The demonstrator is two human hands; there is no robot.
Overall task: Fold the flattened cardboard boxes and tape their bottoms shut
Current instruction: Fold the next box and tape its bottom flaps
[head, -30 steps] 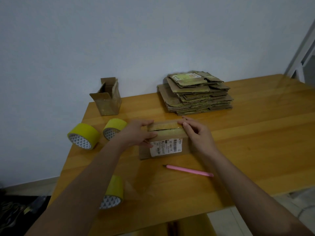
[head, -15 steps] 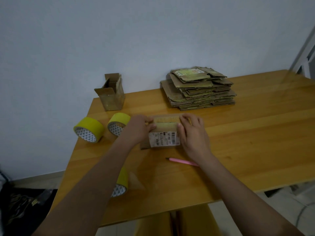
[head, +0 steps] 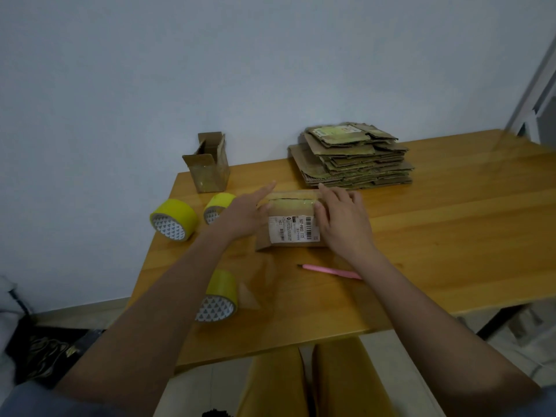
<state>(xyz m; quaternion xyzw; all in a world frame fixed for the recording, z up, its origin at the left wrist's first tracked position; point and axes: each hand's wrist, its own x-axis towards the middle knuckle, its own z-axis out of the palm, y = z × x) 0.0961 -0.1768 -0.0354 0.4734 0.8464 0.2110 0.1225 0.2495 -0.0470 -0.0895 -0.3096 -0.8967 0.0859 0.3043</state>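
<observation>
A small cardboard box [head: 290, 228] with a white barcode label stands on the wooden table [head: 436, 236]. My left hand [head: 243, 215] presses flat against its left end, fingers stretched out. My right hand [head: 340, 221] lies over its right end and top, thumb on the taped top face. A stack of flattened boxes [head: 352, 159] sits behind, near the wall. A folded box [head: 207, 167] stands upright at the back left corner, flaps up. Three yellow tape rolls lie at the left: one [head: 173, 219], one [head: 216, 206] partly behind my left hand, one [head: 218, 296] under my left forearm.
A pink pen-like cutter [head: 331, 270] lies just in front of the box. The table's left edge is close to the tape rolls. My yellow-trousered legs [head: 313, 383] show below the front edge. A dark bag [head: 45, 353] sits on the floor at the left.
My left hand has opened flat with its fingers stretched along the box's left end. My right hand stays on the right end. The view has shifted slightly.
</observation>
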